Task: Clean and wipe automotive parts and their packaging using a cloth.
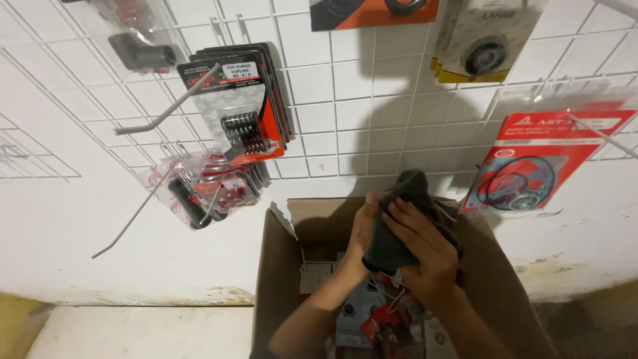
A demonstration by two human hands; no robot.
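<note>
We see a dark grey cloth [399, 219], soft and crumpled, bunched into a lump. It is up in the air over the open cardboard box [279, 279], near the box's back edge and in front of the white wire grid wall. Its top pokes up in a rounded peak; the lower part is folded and creased, partly covered.

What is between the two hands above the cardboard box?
In the head view, a dark grey cloth is pressed between the left hand and right hand, above the open cardboard box.
</note>
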